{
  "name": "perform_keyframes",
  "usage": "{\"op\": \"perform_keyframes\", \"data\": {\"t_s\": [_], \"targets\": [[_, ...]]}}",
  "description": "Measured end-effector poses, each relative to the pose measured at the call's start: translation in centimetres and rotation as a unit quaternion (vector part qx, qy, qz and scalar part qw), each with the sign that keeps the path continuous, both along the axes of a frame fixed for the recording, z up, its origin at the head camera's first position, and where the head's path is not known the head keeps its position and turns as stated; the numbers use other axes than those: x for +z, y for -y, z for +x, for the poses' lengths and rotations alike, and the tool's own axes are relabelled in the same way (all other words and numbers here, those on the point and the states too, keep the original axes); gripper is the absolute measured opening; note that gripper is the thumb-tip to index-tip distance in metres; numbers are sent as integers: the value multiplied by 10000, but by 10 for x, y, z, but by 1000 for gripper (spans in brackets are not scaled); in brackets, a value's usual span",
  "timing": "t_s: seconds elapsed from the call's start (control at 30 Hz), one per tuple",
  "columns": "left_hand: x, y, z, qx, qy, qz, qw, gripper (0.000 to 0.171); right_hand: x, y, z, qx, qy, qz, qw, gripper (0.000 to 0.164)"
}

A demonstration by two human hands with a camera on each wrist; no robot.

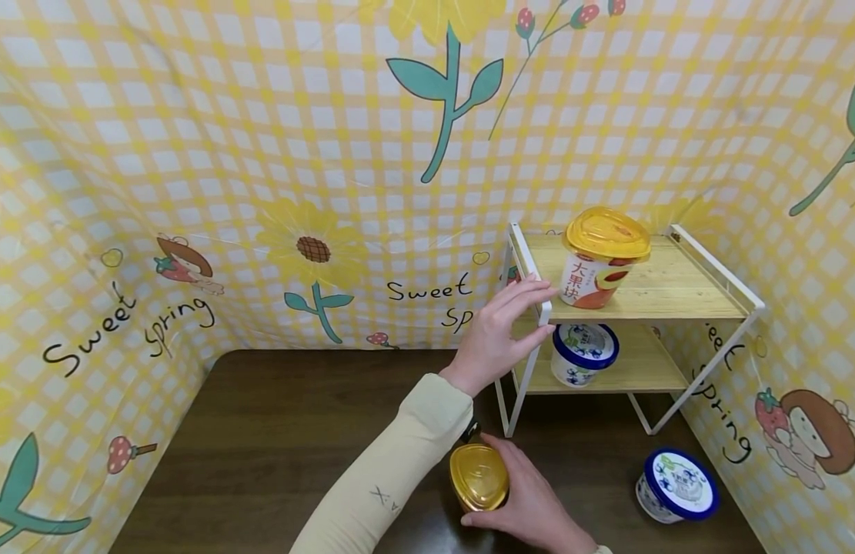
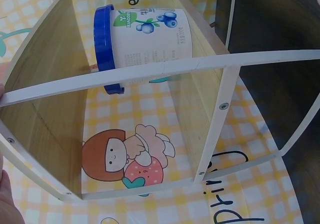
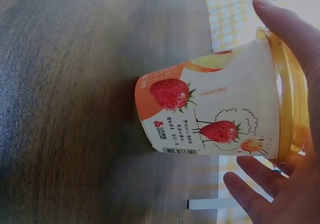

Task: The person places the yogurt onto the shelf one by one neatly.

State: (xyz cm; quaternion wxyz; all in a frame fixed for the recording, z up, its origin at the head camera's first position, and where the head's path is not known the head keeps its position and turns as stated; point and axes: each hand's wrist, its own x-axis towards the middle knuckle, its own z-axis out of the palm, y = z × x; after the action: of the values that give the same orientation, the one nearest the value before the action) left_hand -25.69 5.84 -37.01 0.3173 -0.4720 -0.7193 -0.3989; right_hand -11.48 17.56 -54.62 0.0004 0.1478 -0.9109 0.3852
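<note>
My left hand [image 1: 499, 335] holds the left side of a small two-tier shelf rack [image 1: 683, 281], fingers at the top rail and thumb lower down. In the left wrist view only bits of its fingers show. My right hand [image 1: 531, 496] grips a yogurt cup [image 3: 215, 104] around its yellow lid [image 1: 479, 477], low over the dark table. The cup's side carries strawberry pictures; whether its base touches the table I cannot tell. A like yellow-lidded cup [image 1: 596, 261] stands on the upper shelf, near the left hand. Below it, a blue-lidded blueberry tub [image 2: 150, 39] sits on the lower shelf.
Another blue-lidded tub [image 1: 676, 486] stands on the dark table [image 1: 275, 431], right of the right hand and in front of the rack. Yellow checked cloth [image 1: 261, 115] with printed flowers and figures encloses the table at the back and both sides.
</note>
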Motion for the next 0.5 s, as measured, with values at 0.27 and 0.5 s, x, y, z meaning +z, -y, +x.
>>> {"op": "perform_keyframes", "data": {"t_s": [0.27,0.5], "targets": [[-1,-1,0,-61,53,46,10000,47,-2,0,0,-20,-99,-1,9999,105],[-2,-1,-1,-147,106,111,9998,47,-5,1,-1,-28,40,-95,9999,105]]}}
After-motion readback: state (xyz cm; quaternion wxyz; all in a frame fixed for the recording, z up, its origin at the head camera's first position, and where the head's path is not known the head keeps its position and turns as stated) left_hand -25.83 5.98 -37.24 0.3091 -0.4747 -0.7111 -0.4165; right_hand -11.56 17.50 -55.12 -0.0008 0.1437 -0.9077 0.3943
